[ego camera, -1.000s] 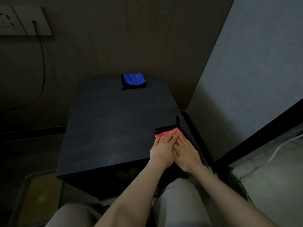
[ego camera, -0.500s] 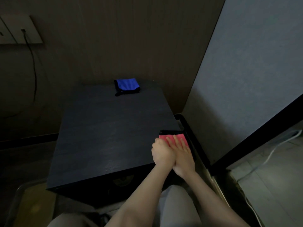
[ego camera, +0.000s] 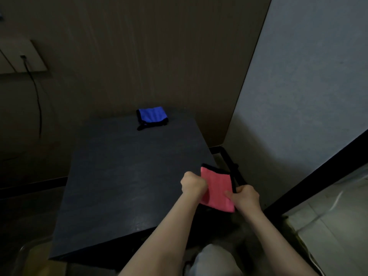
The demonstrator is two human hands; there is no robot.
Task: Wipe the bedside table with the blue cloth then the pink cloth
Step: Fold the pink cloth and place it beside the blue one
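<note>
The pink cloth [ego camera: 217,188], edged in black, is held up between both hands at the near right corner of the dark bedside table [ego camera: 123,176]. My left hand [ego camera: 193,185] grips its left edge. My right hand [ego camera: 246,198] pinches its right edge near the lower corner. The blue cloth [ego camera: 152,115], folded and black-edged, lies at the far edge of the table top, apart from both hands.
A dark panelled wall stands behind the table, a grey wall [ego camera: 298,96] to the right. A socket plate [ego camera: 22,58] with a black cable [ego camera: 36,92] hangs at the left. A transparent bin rim [ego camera: 25,250] sits at lower left. My knee [ego camera: 213,261] is below.
Both hands lay flat on the pink cloth on the table; now they have curled round its edges, moved apart and lifted it up. The camera view shifted.
</note>
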